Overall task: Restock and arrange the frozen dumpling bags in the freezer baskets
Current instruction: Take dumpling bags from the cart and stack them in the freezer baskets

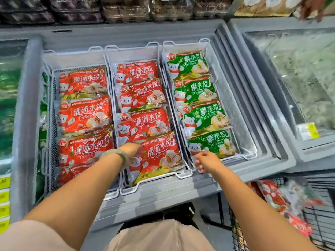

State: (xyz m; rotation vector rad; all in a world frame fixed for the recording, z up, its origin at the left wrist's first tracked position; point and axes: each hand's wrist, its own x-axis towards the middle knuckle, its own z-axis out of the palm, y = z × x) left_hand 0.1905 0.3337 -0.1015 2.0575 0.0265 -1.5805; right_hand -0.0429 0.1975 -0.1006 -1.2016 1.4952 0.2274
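Three white wire baskets sit side by side in the open chest freezer. The left basket (47, 98) and the middle basket (183, 175) hold overlapping red dumpling bags; the right basket (251, 156) holds green bags. My left hand (130, 149), with a pale bangle at the wrist, reaches onto the top left corner of the nearest red bag (161, 156) in the middle basket; its fingers are hidden. My right hand (205, 161) hovers with loosely curled fingers over the front edge between the middle and right baskets, just below the nearest green bag (213, 144), holding nothing.
The freezer's grey rim (163, 192) runs across in front of me. A closed glass-lidded freezer (299, 78) stands to the right. A wire cart (308, 223) at lower right holds more red bags. Yellow price tags (4, 196) line the left edge.
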